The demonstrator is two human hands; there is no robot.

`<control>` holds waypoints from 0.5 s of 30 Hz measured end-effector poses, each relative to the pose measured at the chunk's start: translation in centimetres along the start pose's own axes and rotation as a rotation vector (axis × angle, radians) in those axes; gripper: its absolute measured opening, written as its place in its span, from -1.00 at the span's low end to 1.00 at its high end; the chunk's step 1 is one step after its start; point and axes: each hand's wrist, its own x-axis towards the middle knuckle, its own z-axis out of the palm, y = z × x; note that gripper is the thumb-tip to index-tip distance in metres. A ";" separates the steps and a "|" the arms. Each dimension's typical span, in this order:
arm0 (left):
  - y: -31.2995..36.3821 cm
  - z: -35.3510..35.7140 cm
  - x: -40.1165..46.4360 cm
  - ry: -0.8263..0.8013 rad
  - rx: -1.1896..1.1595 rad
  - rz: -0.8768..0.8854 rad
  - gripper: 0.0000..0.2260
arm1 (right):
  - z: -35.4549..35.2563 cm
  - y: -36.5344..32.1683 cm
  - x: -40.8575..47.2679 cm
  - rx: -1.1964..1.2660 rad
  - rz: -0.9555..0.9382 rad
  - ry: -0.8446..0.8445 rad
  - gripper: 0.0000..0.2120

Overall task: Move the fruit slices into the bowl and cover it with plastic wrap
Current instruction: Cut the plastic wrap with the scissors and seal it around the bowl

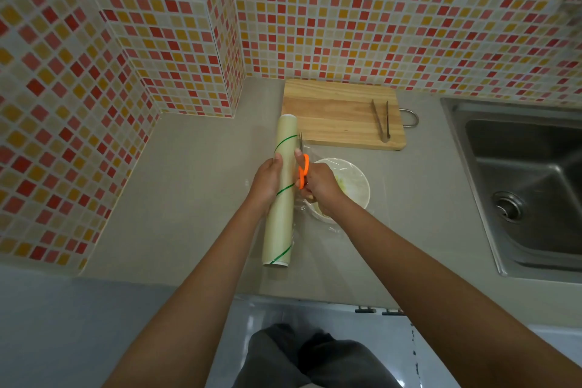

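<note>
Our left hand point(267, 181) wraps the plastic wrap roll point(281, 195), its long axis running near to far. Just right of it our right hand point(318, 183) grips the orange scissors point(303, 167), blades pointing far along the roll's edge. The film-draped bowl point(352, 179) sits right of both hands

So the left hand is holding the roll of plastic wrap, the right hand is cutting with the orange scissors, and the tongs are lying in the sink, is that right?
Nearly. The left hand does hold the roll of plastic wrap, and the right hand does work the orange scissors. But the tongs lie on the wooden cutting board, not in the sink, as the head view shows.
</note>
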 end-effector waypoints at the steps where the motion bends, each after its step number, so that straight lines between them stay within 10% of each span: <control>1: 0.0 0.0 0.0 0.002 -0.001 -0.002 -0.54 | 0.0 -0.1 0.1 0.010 0.004 -0.001 -0.47; 15: 0.2 -0.1 -0.1 -0.001 -0.005 0.001 -0.63 | -0.5 -1.1 1.7 0.082 -0.011 -0.053 -0.56</control>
